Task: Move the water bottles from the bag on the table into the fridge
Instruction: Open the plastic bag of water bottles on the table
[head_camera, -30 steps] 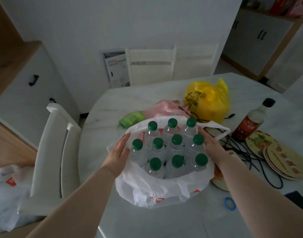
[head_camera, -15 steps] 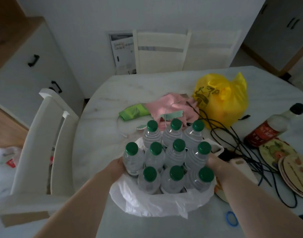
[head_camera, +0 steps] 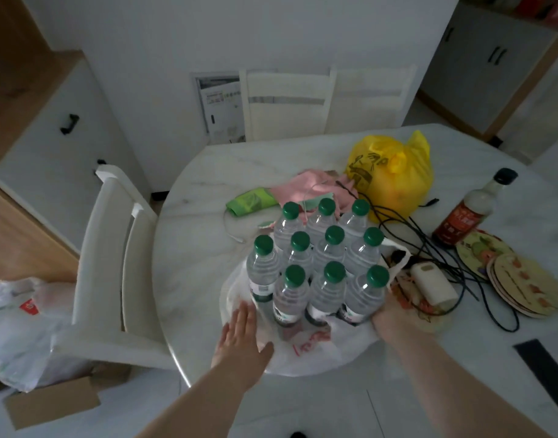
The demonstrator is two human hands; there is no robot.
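A white wooden chair point(head_camera: 113, 254) stands at the left edge of the round white marble table point(head_camera: 201, 191). The left hand point(head_camera: 242, 339) lies flat with straight fingers on the thin white plastic bag point(head_camera: 318, 346), which sits crumpled low on the table's near edge. Ten clear plastic water bottles with green caps point(head_camera: 322, 263) stand upright and packed together in that bag, bodies exposed. The right hand point(head_camera: 394, 320) is against the base of the front right bottle; its fingers are hidden, so I cannot tell whether it grips. Behind the bottles lies a knotted yellow plastic bag point(head_camera: 394, 181). Further right are tangled black cables point(head_camera: 429, 245) and a dark-capped sauce bottle point(head_camera: 470, 210).
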